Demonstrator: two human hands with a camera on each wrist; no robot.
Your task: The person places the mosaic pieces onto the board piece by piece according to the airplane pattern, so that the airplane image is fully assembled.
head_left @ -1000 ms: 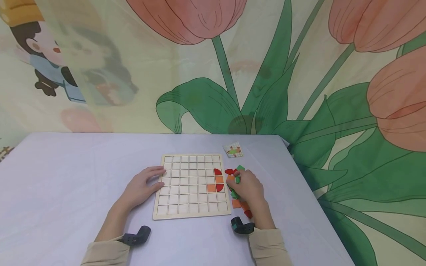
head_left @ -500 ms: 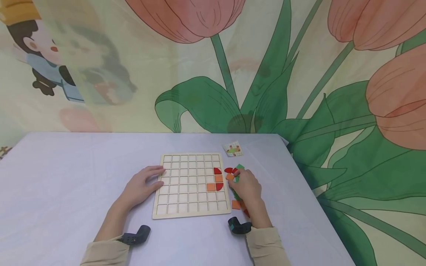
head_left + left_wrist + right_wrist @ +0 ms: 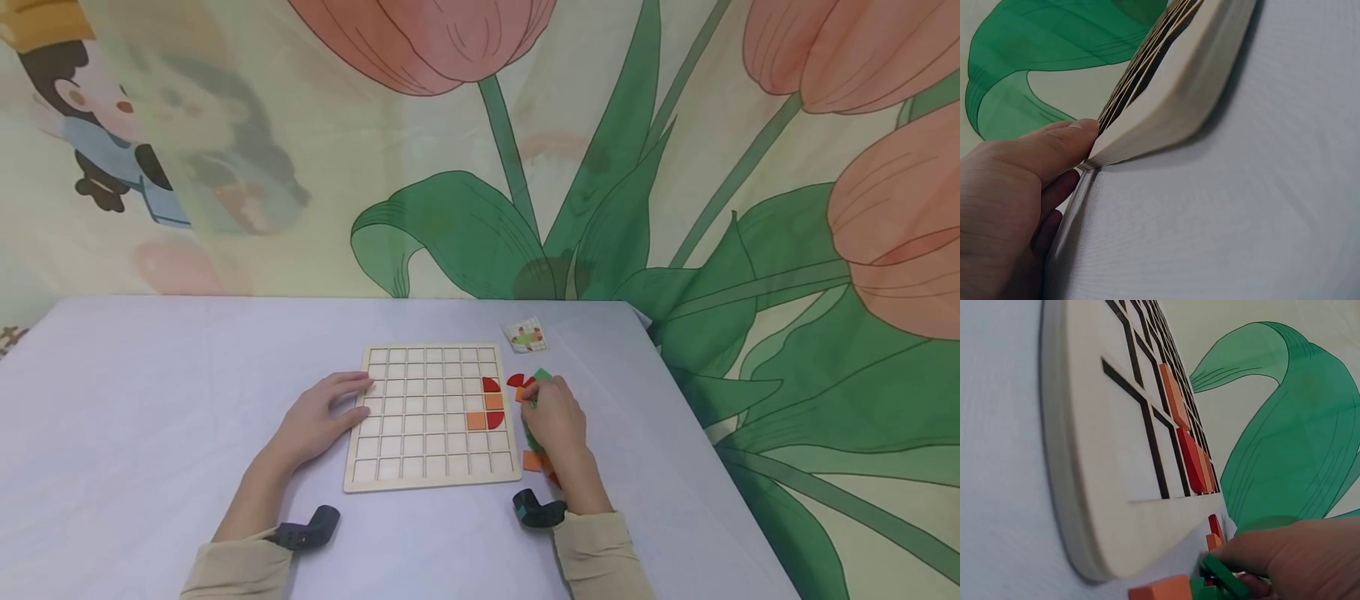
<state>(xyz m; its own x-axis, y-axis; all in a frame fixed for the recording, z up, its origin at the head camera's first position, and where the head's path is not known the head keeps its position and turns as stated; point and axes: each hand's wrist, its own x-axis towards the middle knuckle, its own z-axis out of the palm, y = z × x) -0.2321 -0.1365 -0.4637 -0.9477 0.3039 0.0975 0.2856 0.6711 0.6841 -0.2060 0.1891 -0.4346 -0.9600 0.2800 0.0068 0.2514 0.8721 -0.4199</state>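
Note:
A wooden grid board [image 3: 431,487] lies flat on the table. Red rounded tiles [image 3: 495,420] and orange square tiles [image 3: 476,422] sit in cells near its right side. Against the board's left edge rests my left hand [image 3: 318,421], thumb and fingers spread; the left wrist view shows the thumb tip at the board's corner. Right of the board my right hand [image 3: 558,421] is in a loose pile of tiles, fingers curled down. A tilted green tile [image 3: 1225,575] is pinched at its thumb in the right wrist view. The hand hides part of the pile.
A small pattern card [image 3: 527,335] lies behind the pile. Around the right hand are a loose red tile [image 3: 515,380], a green tile [image 3: 542,374] and an orange tile [image 3: 532,461]. The white-covered table ends at a tulip-printed backdrop [image 3: 450,233].
My right hand has shifted slightly within the pile, and an orange tile by its fingertips has moved a little. The left hand and the tiles on the board stay put.

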